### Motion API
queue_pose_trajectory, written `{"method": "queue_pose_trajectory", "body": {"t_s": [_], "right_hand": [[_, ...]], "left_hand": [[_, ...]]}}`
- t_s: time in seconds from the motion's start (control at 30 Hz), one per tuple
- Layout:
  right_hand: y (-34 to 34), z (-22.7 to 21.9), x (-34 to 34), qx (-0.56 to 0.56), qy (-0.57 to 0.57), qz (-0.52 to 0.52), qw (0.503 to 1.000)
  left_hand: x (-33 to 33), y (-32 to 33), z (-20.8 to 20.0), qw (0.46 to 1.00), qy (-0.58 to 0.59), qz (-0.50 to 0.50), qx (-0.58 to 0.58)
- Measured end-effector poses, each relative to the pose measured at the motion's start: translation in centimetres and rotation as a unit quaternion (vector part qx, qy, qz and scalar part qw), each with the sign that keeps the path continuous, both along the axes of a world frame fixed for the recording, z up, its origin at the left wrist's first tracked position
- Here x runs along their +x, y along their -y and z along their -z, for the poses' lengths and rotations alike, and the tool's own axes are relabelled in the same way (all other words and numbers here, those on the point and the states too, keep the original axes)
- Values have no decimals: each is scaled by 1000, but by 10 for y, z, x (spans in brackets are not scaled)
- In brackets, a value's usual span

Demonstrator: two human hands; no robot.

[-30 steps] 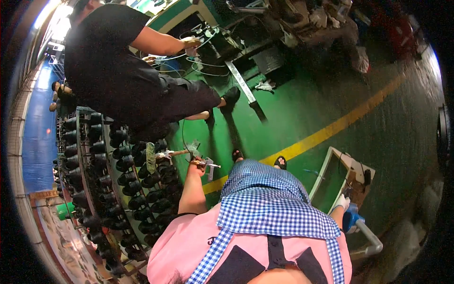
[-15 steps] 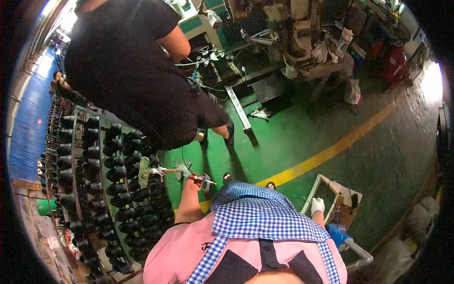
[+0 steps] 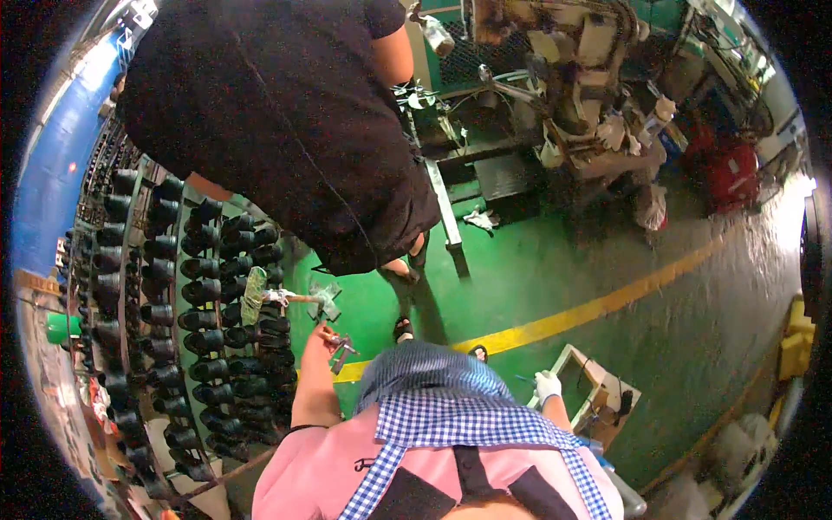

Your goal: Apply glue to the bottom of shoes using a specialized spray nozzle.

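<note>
My bare left hand [image 3: 324,336] is closed around a grey metal tool [image 3: 345,348] shaped like a small spray gun. It is held out to the left of my checked apron [image 3: 468,418], above the green floor. My right hand [image 3: 547,384] wears a white glove and is closed. A thin bluish stick [image 3: 524,378] pokes out of its fingers to the left; its kind is too small to make out. The right hand is beside a light-framed box or stand [image 3: 588,390].
Racks of black shoes [image 3: 204,316] fill the left side. A green-headed stool or post [image 3: 254,295] stands before them. A co-worker in dark clothes [image 3: 286,130] is close ahead. A metal bar [image 3: 444,204], machines and a cluttered bench [image 3: 615,160] lie beyond the yellow floor line [image 3: 598,303].
The co-worker now appears nearer and further right. My left hand has shifted left with the tool, whose tip has swung downward. My right hand appears further left, with the stick showing more.
</note>
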State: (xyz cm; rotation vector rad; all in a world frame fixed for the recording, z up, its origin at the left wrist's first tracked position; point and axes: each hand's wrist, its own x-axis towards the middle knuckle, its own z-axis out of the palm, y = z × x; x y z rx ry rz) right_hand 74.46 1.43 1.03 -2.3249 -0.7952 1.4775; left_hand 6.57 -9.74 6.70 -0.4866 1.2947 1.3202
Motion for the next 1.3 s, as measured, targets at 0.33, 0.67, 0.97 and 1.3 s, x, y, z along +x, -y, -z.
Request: {"method": "queue_pose_trajectory", "body": {"t_s": [0.33,0.67,0.97,1.3], "right_hand": [[-36,22,-10,-16,-48,-79,996],[39,23,-150,101,275,-787,542],[111,-4,-347,119,147,-637,748],[113,-41,-384,349,175,-757,523]], "left_hand": [[2,54,-45,985,-165,-44,25],[-121,101,-28,994,-102,12,-20],[-238,154,-44,972,-143,180,-36],[-258,170,-24,978,-86,191,-24]]}}
